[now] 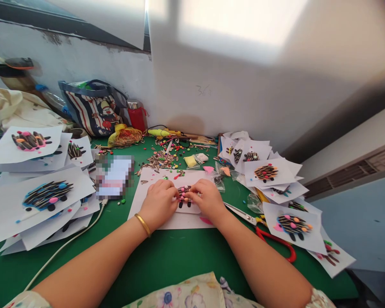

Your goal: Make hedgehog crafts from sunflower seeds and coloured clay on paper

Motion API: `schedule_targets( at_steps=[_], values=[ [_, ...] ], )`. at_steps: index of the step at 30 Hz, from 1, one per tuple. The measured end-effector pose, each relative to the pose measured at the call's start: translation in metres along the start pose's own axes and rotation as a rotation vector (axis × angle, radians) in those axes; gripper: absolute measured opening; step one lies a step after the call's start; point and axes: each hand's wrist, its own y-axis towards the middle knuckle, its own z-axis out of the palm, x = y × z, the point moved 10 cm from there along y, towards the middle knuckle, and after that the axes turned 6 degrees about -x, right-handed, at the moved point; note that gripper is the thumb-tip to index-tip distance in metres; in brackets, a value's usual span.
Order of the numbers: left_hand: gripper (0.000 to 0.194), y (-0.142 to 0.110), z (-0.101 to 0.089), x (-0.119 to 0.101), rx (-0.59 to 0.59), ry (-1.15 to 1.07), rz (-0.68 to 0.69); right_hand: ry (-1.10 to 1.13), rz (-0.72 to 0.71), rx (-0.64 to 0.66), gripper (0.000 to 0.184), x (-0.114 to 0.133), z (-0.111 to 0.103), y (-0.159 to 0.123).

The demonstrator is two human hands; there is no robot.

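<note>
Both my hands rest on a white sheet of paper (154, 177) on the green table (167, 252). Between them lies a small hedgehog figure (183, 196) made of dark clay, striped seeds and coloured dots. My left hand (158, 203), with a gold bangle on its wrist, curls its fingers against the figure's left side. My right hand (205, 199) pinches at the figure's right side with bent fingers. Whether either hand holds a seed or bead is too small to tell.
Stacks of finished hedgehog sheets lie at the left (45, 194) and right (291, 224). Red-handled scissors (263, 226) lie just right of my right wrist. Loose seeds and beads (162, 159) litter the back, beside a striped bag (91, 107), a red bottle (136, 115) and a white cable (64, 246).
</note>
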Motion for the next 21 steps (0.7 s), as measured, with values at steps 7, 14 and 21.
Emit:
schedule_targets(
  at_steps=[7, 14, 21],
  values=[
    [0.006, 0.009, 0.0, 0.023, 0.055, -0.141, -0.055, -0.023, 0.075, -0.132, 0.022, -0.032, -0.038, 0.007],
    [0.014, 0.008, 0.01, 0.02, 0.086, -0.055, -0.068, -0.036, 0.085, -0.123, 0.019, -0.035, -0.038, 0.008],
    [0.019, 0.009, 0.01, 0.024, 0.066, -0.112, -0.085, -0.074, 0.132, -0.092, 0.019, -0.05, -0.038, 0.01]
  ],
)
